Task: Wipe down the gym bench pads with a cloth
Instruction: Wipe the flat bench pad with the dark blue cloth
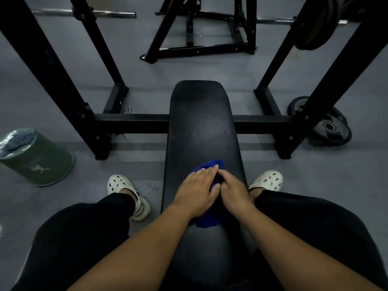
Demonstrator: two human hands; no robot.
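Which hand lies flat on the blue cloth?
The left hand: its fingers stretch straight across the blue cloth on the bench pad, while the right hand has its fingers curled at the cloth's edge.

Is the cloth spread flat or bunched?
Bunched: the blue cloth sits crumpled under the left hand, against the right hand, on the bench pad.

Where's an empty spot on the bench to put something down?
The bench pad is bare from the blue cloth to its rounded far end. Floor is bare between the green bucket and left shoe. Near end is crowded: left hand and right hand on the cloth.
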